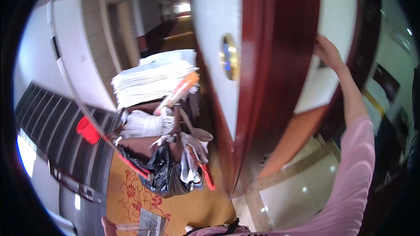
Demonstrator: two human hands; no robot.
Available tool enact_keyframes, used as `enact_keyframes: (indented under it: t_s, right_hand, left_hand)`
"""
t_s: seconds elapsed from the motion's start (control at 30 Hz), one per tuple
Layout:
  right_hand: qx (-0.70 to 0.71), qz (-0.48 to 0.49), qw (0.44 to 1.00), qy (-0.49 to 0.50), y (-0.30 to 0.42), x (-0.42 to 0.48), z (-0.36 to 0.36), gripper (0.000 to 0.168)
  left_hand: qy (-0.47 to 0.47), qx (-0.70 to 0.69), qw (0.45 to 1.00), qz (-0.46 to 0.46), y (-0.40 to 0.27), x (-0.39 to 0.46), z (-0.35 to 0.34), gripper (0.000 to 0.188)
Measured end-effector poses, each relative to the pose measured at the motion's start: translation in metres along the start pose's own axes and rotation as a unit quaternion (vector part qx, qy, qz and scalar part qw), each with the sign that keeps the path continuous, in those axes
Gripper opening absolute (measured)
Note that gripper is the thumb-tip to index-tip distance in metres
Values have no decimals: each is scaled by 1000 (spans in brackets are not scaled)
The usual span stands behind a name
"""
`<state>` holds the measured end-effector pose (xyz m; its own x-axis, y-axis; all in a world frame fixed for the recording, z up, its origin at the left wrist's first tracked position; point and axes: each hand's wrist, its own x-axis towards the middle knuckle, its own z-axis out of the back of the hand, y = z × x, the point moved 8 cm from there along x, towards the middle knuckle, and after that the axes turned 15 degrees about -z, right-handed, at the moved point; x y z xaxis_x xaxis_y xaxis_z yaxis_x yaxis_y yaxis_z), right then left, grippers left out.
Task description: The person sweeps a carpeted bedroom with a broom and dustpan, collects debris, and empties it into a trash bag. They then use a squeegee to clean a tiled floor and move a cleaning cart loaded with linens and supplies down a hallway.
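Observation:
My right hand (pixel 328 52) is raised on a pink-sleeved arm at the inner edge of a dark red wooden door frame (pixel 279 55); its fingertips are hidden or blurred there. Low at the left, what seems to be my left hand (pixel 109 226) is cut off by the picture's rim. Beside it is a grey flat piece (pixel 151 223); whether the hand holds it I cannot tell. Ahead stands a housekeeping cart with a brown fabric bag (pixel 141 146), stacked white linens (pixel 152 82), a white bundle (pixel 146 124) and an orange-and-white item (pixel 178 91). A black plastic bag (pixel 160 170) hangs in front.
A red bucket (pixel 88 130) is beyond a long pole (pixel 82 105), near dark stairs (pixel 55 114) on the left. Patterned carpet (pixel 137 186) meets the tiled floor (pixel 292 190) at the doorway. A gold round plate (pixel 229 57) is on the wall. The corridor runs on behind the cart.

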<state>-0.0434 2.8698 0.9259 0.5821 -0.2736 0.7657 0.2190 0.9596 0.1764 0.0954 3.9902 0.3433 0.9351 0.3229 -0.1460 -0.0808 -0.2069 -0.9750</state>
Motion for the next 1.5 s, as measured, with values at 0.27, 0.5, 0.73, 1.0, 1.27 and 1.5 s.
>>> enact_keyframes:
  t_s: [0.27, 0.5, 0.73, 1.0, 1.27, 1.5]
  right_hand:
    - [112, -36, 993, 26, -8, 38, 13, 22]
    - [87, -161, 948, -258, -1, -30, 107, 25]
    - [289, -247, 819, -429, 145, -267, 58, 34]
    - [420, -388, 806, -154, 337, -305, -159, 17]
    - [490, -305, 809, 110, 492, -257, -325, 20]
    - [411, -238, 847, 238, 535, -232, -443, 24]
  left_hand:
    - [-210, 0, 975, 68, 28, -48, -9, 33]
    - [-105, -2, 989, 102, 3, -50, -113, 33]
    - [-11, 75, 997, 16, -13, 25, -125, 38]
    - [31, 74, 993, 86, -47, 89, -142, 35]
    - [211, 161, 961, 80, -102, 143, -191, 34]
    - [295, 240, 923, 59, -128, 166, -215, 31]
